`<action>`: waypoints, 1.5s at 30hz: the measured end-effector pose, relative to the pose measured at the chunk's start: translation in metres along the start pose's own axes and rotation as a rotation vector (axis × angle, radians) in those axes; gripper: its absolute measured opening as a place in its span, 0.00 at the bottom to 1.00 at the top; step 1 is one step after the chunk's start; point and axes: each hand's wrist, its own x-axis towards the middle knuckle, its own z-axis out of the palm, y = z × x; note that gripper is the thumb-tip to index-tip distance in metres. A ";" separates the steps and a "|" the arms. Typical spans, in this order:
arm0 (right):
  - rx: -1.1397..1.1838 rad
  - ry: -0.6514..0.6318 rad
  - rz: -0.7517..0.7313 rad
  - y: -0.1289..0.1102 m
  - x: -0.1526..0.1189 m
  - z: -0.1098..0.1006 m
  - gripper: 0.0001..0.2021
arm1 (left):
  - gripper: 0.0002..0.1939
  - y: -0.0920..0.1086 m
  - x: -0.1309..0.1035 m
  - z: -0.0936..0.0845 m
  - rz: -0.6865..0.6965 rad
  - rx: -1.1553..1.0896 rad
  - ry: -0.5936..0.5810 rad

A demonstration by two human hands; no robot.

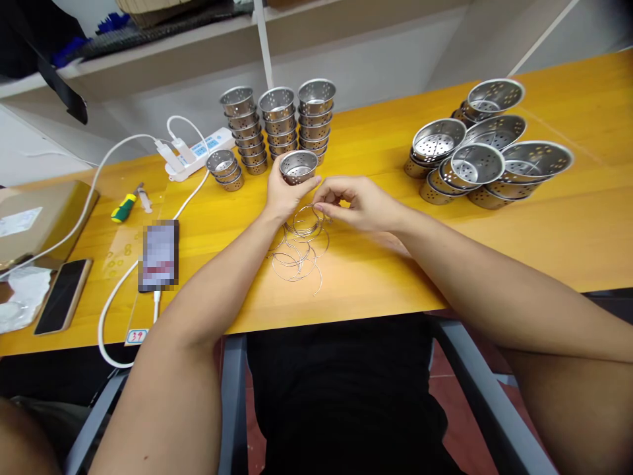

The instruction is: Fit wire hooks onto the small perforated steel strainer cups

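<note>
My left hand (285,192) is wrapped round a small perforated metal cup (299,167), which it holds upright with the open top showing. Close by on the right, my right hand (349,200) pinches a thin wire ring between thumb and fingertips. Below both hands, a loose tangle of thin wire rings (299,257) lies on the yellow table (376,284). Behind the held cup stand three tall stacks of similar cups (279,125), with a shorter stack (226,170) at their left.
At the right are several stacks of wider perforated cups (477,165). To the left lie a power strip (200,155) with white cables, a green-yellow tool (123,208), a charging phone (159,256), another phone (62,297) and a cardboard box (44,221).
</note>
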 end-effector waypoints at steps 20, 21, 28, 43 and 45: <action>0.029 0.007 0.100 0.001 -0.002 0.004 0.15 | 0.55 0.026 -0.002 0.005 -0.106 0.037 0.006; 0.037 0.013 0.103 0.001 -0.002 0.004 0.15 | 0.55 0.027 -0.002 0.005 -0.102 0.044 0.008; 0.113 0.189 0.105 -0.002 0.000 0.008 0.19 | 0.53 0.032 -0.002 0.003 -0.053 0.047 -0.032; -0.189 0.408 0.246 0.020 0.002 -0.013 0.21 | 0.47 0.062 -0.024 0.025 0.064 0.126 -0.228; -0.202 0.409 0.249 0.019 0.001 -0.012 0.22 | 0.48 0.059 -0.024 0.025 0.070 0.122 -0.232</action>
